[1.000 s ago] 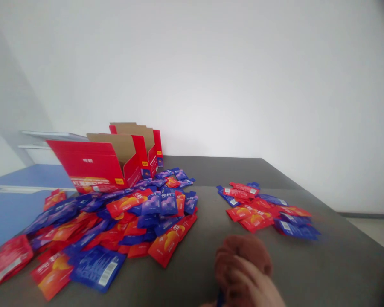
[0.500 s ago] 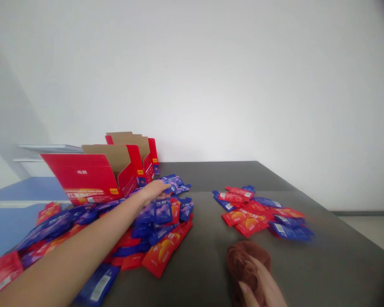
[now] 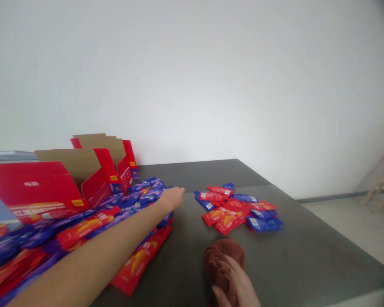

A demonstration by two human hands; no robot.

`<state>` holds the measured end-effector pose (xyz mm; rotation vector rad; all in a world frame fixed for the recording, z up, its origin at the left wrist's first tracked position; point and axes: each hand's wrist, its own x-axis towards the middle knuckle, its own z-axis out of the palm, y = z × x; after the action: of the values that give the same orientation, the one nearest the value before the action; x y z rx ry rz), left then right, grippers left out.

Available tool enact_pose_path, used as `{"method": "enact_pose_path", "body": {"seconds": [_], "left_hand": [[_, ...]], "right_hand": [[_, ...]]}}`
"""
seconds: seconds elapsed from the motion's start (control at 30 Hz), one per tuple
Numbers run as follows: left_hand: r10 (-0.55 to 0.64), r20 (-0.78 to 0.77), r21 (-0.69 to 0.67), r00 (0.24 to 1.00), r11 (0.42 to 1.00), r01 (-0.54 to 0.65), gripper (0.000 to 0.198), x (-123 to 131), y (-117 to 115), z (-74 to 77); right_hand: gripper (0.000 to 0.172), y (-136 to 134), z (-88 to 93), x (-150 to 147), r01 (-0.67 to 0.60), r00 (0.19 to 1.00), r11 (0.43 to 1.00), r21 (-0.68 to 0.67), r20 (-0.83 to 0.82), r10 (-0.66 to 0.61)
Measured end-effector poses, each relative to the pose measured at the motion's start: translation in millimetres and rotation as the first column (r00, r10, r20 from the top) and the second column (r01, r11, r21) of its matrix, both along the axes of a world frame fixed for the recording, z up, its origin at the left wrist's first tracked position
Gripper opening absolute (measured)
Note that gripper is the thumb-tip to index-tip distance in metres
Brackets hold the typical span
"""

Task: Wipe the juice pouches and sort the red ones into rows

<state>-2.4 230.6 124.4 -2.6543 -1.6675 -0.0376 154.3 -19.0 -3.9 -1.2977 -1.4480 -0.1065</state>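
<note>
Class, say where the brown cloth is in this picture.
In the head view, the brown cloth is at bottom centre-right, in the right hand, below the smaller sachet pile.

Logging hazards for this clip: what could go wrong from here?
1. The left hand is out at the right edge of the larger sachet pile, its forearm across the pile; a sideways sweep might drag sachets along.
2. The right hand grips a bunched brown cloth just in front of the smaller sachet pile; pushing forward could scatter it.
</note>
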Motion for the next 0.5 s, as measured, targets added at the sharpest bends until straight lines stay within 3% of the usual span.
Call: {"method": "enact_pose_path", "body": {"seconds": [0.13,0.23,0.37,0.5], "left_hand": [[-0.227,-0.001,-0.043,0.974,0.973,0.227,0.027,50.8,0.6,-30.6],[-0.389,0.013,-0.048,0.921,0.920,0.389,0.030,71.1,4.1,-46.4],[-0.438,-0.014,0.001,0.899,0.899,0.439,0.034,77.0,8.4,-56.9],[-0.442,-0.074,0.025,0.894,0.895,0.445,0.031,68.2,6.4,-58.7]], "right_hand": [[0.020,-0.1,0.5,3.0,0.021,0.999,0.999,0.038,0.034,-0.023],[0.026,0.9,3.2,7.2,0.027,0.994,0.997,0.074,0.105,-0.035],[0.032,1.7,7.1,9.2,0.002,0.976,0.994,0.108,0.218,-0.026],[0.033,-0.2,8.0,4.6,0.054,0.992,0.996,0.069,0.114,-0.061]]}}
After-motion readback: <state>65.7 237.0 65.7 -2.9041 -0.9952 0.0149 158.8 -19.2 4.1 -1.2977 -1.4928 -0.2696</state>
